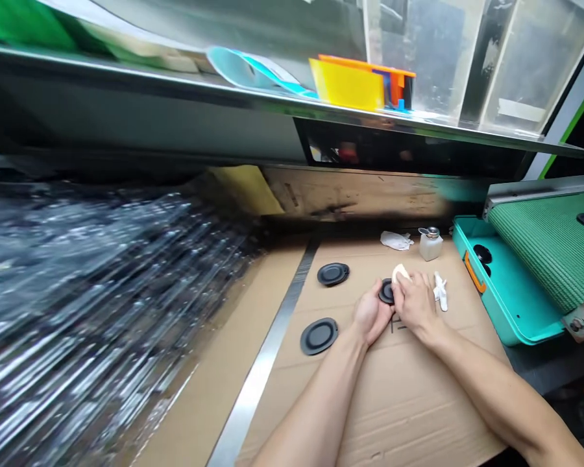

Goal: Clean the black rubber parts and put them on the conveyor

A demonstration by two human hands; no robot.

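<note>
Disc (386,292) half hidden between left hand (370,315) and right hand (416,302) (cloth (400,274) over its edge)

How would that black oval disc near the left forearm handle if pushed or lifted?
The black oval disc lies flat, so it would probably slide, not roll. Its matte, rubbery look suggests it is light and somewhat flexible. Its thin rim looks easy to pinch.

The left hand (370,316), right hand (416,301) and a pale cloth (401,273) hide most of the black rubber disc (386,292); the glossy pile (102,305) at left is blurred, and the green belt (549,246) runs off the right edge.
</note>
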